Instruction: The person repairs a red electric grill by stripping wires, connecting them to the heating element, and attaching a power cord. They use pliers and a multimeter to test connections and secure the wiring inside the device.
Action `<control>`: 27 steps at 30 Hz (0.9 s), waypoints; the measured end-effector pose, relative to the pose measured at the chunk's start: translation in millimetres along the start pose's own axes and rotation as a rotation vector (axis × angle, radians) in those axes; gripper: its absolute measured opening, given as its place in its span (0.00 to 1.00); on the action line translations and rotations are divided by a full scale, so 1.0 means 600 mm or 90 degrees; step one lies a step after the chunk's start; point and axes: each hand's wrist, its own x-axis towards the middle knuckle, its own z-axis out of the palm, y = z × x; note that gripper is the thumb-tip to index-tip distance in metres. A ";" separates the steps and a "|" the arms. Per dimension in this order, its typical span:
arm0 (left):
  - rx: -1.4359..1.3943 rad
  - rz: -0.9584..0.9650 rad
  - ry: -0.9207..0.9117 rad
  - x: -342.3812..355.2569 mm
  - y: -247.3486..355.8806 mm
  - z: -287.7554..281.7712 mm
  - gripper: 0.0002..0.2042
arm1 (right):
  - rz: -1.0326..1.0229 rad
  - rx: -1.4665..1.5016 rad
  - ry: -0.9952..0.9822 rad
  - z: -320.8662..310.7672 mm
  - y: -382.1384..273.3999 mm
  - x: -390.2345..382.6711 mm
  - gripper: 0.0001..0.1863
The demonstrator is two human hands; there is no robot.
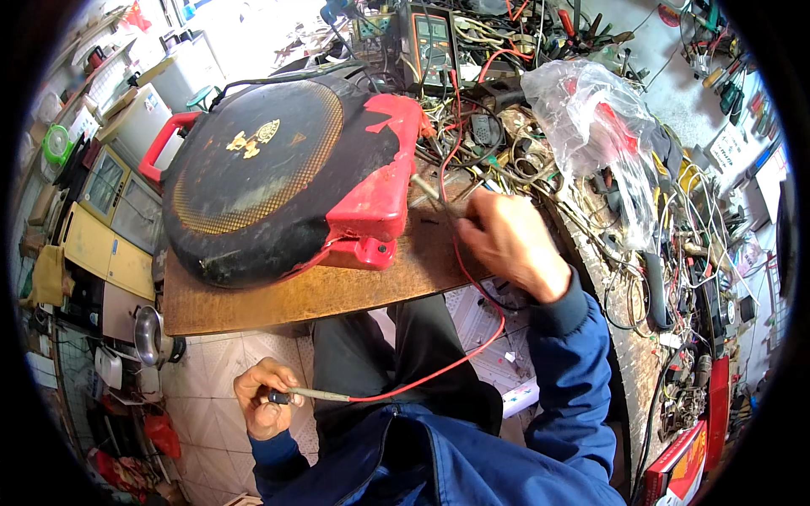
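My left hand is low at the left, off the front of the table, its fingers closed round a small black part and a grey test probe with a red lead. That lead runs up past my other hand toward the multimeter. My right hand is over the table's right side, fingers curled, at the end of a second pale probe; the grip itself is partly hidden. Left of it lies a round black electric baking pan with a red hinge block and a red handle.
The wooden table ends just ahead of my lap. Tangled cables and tools crowd its back and right, with a clear plastic bag on top. A metal pot stands at the left. Red boxes are at the lower right.
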 end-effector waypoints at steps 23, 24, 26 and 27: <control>0.104 0.013 -0.073 -0.072 -0.019 0.063 0.10 | 0.167 0.508 -0.144 0.126 -0.117 -0.391 0.08; 0.086 0.006 -0.088 -0.080 -0.022 0.064 0.11 | 0.120 0.498 -0.104 0.129 -0.140 -0.385 0.08; 0.093 0.006 -0.098 -0.094 -0.021 0.077 0.11 | 0.077 0.616 -0.139 0.144 -0.165 -0.384 0.09; 0.095 0.005 -0.103 -0.101 -0.021 0.081 0.12 | 0.082 0.708 -0.165 0.151 -0.179 -0.385 0.09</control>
